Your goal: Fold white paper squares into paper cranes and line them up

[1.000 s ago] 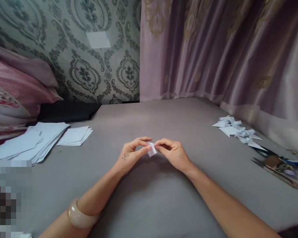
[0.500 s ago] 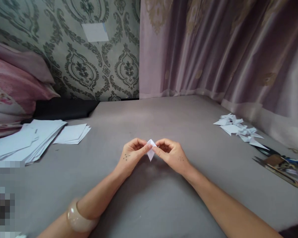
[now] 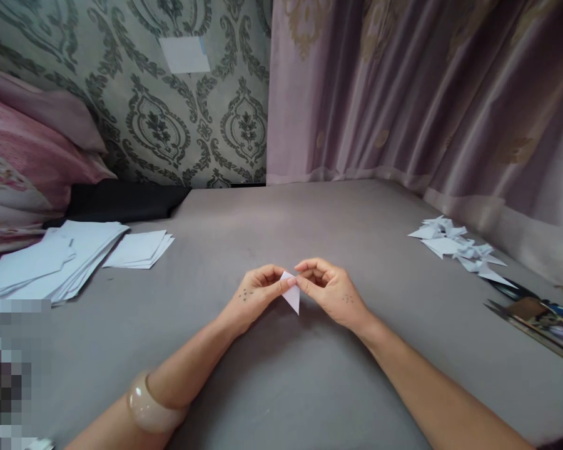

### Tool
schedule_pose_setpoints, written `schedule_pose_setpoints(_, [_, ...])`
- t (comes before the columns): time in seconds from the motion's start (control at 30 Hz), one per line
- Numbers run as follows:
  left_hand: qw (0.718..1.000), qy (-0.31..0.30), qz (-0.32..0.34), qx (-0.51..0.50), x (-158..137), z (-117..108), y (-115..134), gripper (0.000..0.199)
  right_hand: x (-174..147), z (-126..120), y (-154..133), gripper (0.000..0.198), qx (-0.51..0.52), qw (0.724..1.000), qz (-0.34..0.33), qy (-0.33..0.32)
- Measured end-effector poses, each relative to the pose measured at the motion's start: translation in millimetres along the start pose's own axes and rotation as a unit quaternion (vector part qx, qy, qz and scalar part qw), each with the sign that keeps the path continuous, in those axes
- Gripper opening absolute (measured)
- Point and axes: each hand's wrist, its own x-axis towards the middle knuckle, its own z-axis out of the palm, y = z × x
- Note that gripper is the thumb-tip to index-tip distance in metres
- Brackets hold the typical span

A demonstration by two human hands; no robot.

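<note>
Your folded white paper point(image 3: 293, 302) had swung over the last half second: its lower tip, pointing to six o'clock before, leaned toward five, and your right thumb had drawn off its front to its right edge. That likely meant your left hand point(image 3: 259, 292) had taken over most of the hold. It pinched the paper, thumb on the front, fingers mostly hidden behind. Your right hand point(image 3: 332, 289) was loosely curled, thumb tip at the edge, index finger raised above; you could not tell whether it gripped anything.

The paper was between your hands, above the grey surface point(image 3: 281, 228). From it, large white sheets point(image 3: 82, 250) lay near nine o'clock, a smaller paper stack point(image 3: 134, 248) at half past nine, folded paper pieces point(image 3: 469, 251) between two and three, and a pointed tool point(image 3: 528, 329) just past three.
</note>
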Motion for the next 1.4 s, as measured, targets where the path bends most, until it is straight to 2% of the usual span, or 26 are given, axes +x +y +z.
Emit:
schedule_pose_setpoints(0.1, [1.0,0.013,-0.004,-0.018,3,-1,-3,0.021,1,-1,-1,0.024,-0.007,1.0,0.009,0.007])
schedule_pose_setpoints(0.23, [0.986,0.107,-0.005,-0.13,8,0,-9,0.025,1,1,-2,0.035,0.016,0.999,0.03,0.018])
schedule_pose_setpoints(0.3, [0.974,0.131,-0.005,-0.182,9,2,-11,0.029,-1,6,0,0.04,0.013,0.999,0.032,0.007])
schedule_pose_setpoints(0.43, [0.966,0.124,-0.024,-0.224,7,7,-12,0.033,-6,17,6,0.036,0.012,0.999,0.039,0.002])
schedule_pose_setpoints(0.53, [0.965,0.111,-0.031,-0.236,6,8,-12,0.035,-5,17,9,0.031,0.01,0.998,0.043,0.036])
schedule_pose_setpoints(0.7, [0.978,0.092,-0.02,-0.184,4,9,-12,0.037,0,6,6,0.027,0.027,0.996,0.024,0.076])
schedule_pose_setpoints(0.87, [0.995,0.05,-0.025,-0.081,-3,15,-5,0.022,-1,3,-1,0.023,0.036,0.998,0.002,0.056])
schedule_pose_setpoints(0.97, [0.998,0.047,-0.029,-0.044,-5,16,-2,0.021,-1,3,-2,0.023,0.024,0.999,-0.004,0.049])
schedule_pose_setpoints(1.23, [0.998,0.029,-0.05,-0.008,-4,13,-6,0.023,-4,3,-5,0.018,-0.017,0.996,-0.018,0.08])
schedule_pose_setpoints(1.4, [0.998,0.022,-0.055,0.0,-7,17,-3,0.025,-4,-1,-6,0.019,-0.047,0.996,-0.028,0.067])
